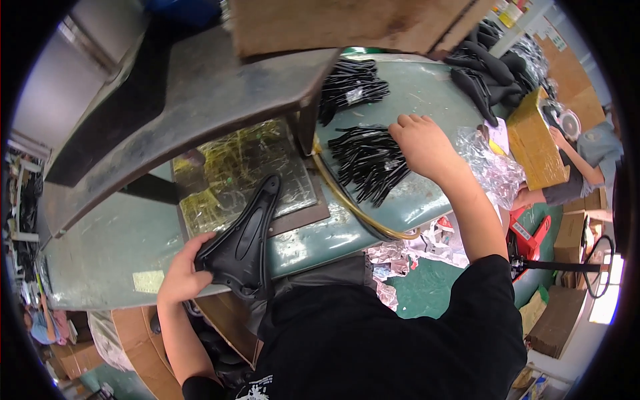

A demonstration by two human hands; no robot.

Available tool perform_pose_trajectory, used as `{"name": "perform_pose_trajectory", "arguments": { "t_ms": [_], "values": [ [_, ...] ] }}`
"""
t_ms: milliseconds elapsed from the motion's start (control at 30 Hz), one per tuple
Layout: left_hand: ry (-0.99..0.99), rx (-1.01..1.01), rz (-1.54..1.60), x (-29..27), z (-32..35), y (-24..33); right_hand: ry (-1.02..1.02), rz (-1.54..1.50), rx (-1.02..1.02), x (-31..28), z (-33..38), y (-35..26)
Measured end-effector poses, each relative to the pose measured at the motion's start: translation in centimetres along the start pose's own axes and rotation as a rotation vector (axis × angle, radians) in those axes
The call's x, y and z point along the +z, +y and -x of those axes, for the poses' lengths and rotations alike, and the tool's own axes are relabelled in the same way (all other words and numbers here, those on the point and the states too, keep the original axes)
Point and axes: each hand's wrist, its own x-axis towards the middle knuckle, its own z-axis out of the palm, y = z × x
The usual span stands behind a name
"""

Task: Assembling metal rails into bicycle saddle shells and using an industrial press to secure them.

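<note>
My left hand (185, 270) grips the wide end of a black bicycle saddle base (248, 237), thumb and fingers closed on its edge. The saddle base is tilted, its narrow nose pointing up and away over a dark metal plate (297, 190). My right hand (421, 143) is curled down at the right edge of a pile of thin black strips (367, 160). Its fingertips are hidden, so I cannot tell whether a strip is between them. Behind this pile lies a second bundle of shiny black strips (357, 83).
A heavy metal frame (220, 93) arches over the plate at left. A yellowish hose (347, 203) crosses the green table (100, 257). Crumpled clear plastic (490, 167) and black saddles (483, 77) lie at right. Another person's arm (577, 157) reaches by a cardboard box (537, 143).
</note>
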Motion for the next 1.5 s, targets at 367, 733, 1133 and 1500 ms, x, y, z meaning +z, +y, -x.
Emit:
{"name": "perform_pose_trajectory", "arguments": {
  "t_ms": [367, 733, 1133, 1500],
  "values": [
    [-0.271, -0.087, 0.131, 2.8, -2.0, 0.5, 0.134, -0.524, 0.191, -6.8, 2.3, -4.1],
    [-0.395, -0.021, 0.551, 6.9, 0.4, -0.9, 0.044, -1.408, -0.282, 0.1, 7.0, -18.0],
    [-0.334, 0.021, 0.747, 8.6, 1.9, -1.0, 0.165, -1.078, -0.528, -0.7, 5.6, -17.7],
    [-0.379, -0.007, 0.714, 10.7, 2.4, -0.3, 0.257, -0.981, -0.774, -1.4, 5.3, -19.4]
  ]
}}
